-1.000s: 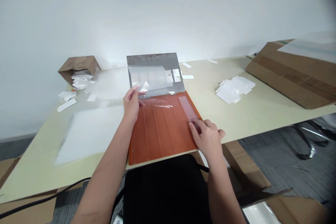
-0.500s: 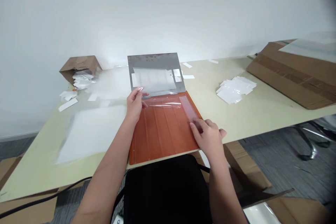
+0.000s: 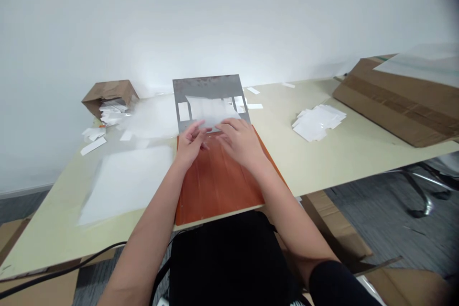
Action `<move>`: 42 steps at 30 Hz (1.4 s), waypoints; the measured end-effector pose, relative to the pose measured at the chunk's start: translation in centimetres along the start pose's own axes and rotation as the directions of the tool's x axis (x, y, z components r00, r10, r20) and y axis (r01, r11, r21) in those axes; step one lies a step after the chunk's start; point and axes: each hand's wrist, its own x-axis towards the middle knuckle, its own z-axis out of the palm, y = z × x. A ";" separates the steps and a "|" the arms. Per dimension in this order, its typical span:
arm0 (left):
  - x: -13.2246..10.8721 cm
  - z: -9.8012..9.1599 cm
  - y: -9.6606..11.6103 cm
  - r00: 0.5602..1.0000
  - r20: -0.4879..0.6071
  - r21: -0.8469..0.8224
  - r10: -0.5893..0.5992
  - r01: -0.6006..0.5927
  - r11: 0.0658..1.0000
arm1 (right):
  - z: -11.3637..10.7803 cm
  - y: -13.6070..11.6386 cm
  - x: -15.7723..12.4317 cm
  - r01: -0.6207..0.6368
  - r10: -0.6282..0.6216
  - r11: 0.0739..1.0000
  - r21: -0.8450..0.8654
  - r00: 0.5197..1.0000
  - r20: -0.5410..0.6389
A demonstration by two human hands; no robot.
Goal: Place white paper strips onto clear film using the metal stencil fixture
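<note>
My left hand (image 3: 191, 144) is at the far left part of an orange board (image 3: 224, 186) with shallow grooves. Its fingers are curled at the near edge of a translucent plastic sheet (image 3: 213, 109), which bows up in front of a grey metal plate (image 3: 204, 84) with cut-out openings. Close by on the right, my right hand (image 3: 241, 142) hovers over the board's far edge, fingers pointing left towards the other hand. Motion smears its fingertips, and I cannot make out anything between them.
White sheets (image 3: 125, 181) lie left on the table (image 3: 301, 162). Beyond them an open cardboard box (image 3: 111, 91) holds white scraps. A pile of white pieces (image 3: 319, 122) lies right, before a large cardboard box (image 3: 394, 100). Loose strips (image 3: 255, 106) are scattered behind the plate.
My right hand has moved from the board's right edge up and left, beside my left hand. The clear film seen stretched across the board's far part no longer shows there.
</note>
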 end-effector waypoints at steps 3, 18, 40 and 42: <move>-0.2 0.1 0.2 0.997 0.063 -0.002 0.044 -0.044 0.999 | 1.8 0.3 2.2 0.144 -0.144 0.989 0.035 0.990 0.000; -1.2 0.6 -0.7 0.962 0.167 0.210 0.214 -0.247 0.946 | 4.0 1.5 1.1 0.240 -0.234 0.970 0.035 0.964 -0.127; -2.2 1.2 0.6 0.881 0.128 0.476 0.455 -0.457 0.751 | 4.4 1.0 0.7 0.273 -0.279 0.960 -0.056 0.934 -0.224; -2.3 1.2 0.6 0.865 0.103 0.490 0.492 -0.474 0.731 | 4.2 0.9 0.6 0.279 -0.284 0.959 -0.053 0.930 -0.236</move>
